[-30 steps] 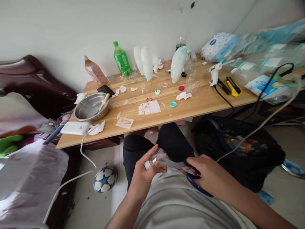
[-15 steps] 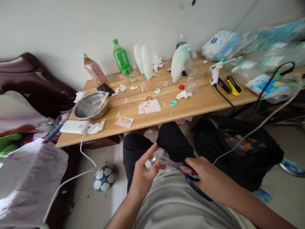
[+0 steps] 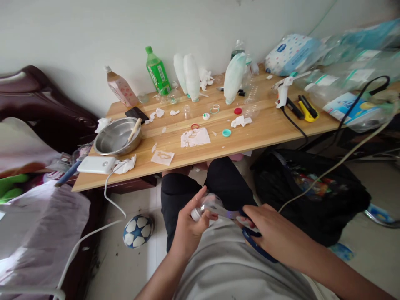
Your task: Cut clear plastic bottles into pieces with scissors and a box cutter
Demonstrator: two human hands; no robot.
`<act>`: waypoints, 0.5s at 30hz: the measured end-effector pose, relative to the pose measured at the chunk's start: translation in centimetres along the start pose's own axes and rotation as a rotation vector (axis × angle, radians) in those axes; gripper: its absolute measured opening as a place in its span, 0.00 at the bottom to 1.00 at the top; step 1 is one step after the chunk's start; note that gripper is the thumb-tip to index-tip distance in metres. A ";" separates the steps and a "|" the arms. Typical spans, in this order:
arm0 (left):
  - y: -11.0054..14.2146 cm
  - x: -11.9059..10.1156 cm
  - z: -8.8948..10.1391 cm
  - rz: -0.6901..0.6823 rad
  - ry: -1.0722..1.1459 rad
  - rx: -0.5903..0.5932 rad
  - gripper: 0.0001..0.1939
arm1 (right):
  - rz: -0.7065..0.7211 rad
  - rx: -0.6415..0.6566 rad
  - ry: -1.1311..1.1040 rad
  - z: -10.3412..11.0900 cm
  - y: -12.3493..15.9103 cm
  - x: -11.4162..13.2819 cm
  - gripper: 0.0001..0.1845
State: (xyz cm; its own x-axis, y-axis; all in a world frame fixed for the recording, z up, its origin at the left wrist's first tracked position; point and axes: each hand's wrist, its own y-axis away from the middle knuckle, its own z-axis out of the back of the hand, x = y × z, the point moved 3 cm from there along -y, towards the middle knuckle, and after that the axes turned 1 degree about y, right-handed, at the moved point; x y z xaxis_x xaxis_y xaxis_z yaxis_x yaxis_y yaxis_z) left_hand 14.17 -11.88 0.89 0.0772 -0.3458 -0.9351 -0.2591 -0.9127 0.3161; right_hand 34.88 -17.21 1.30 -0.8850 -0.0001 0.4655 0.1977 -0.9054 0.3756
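Observation:
Over my lap, my left hand (image 3: pixel 193 223) grips a clear plastic bottle top (image 3: pixel 214 203) with a white cap (image 3: pixel 196 214), the cap pointing left. My right hand (image 3: pixel 265 227) is closed round the dark blue handles of a pair of scissors (image 3: pixel 258 246). The scissor blades point left at the cut side of the clear plastic, near its right end. Whether they touch the edge is hard to tell, as the plastic is see-through and a little blurred.
On the wooden table (image 3: pixel 200 152) stand a steel bowl (image 3: pixel 117 137), a green bottle (image 3: pixel 158 73), white-covered bottle shapes (image 3: pixel 191 79), a glue gun (image 3: pixel 283 91) and a yellow cutter (image 3: pixel 308 109). A black bag (image 3: pixel 309 200) lies right of my legs; a ball (image 3: pixel 138 231) sits on the floor at left.
My hands keep nearly the same pose, with the bottle top and scissors barely shifted. The view has tilted slightly, so the table items appear a little higher.

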 end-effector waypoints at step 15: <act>-0.3 2.2 0.7 -0.110 0.026 -0.027 0.32 | -0.032 0.082 0.011 -0.3 -0.5 0.0 0.08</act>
State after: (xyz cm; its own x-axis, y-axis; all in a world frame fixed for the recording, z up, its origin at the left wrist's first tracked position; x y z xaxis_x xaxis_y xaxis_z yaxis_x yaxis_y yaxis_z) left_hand 13.78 -12.25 -1.39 0.1292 -0.2484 -0.9600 -0.2214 -0.9509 0.2162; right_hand 34.68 -16.91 0.88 -0.8957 0.0230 0.4441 0.2030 -0.8674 0.4544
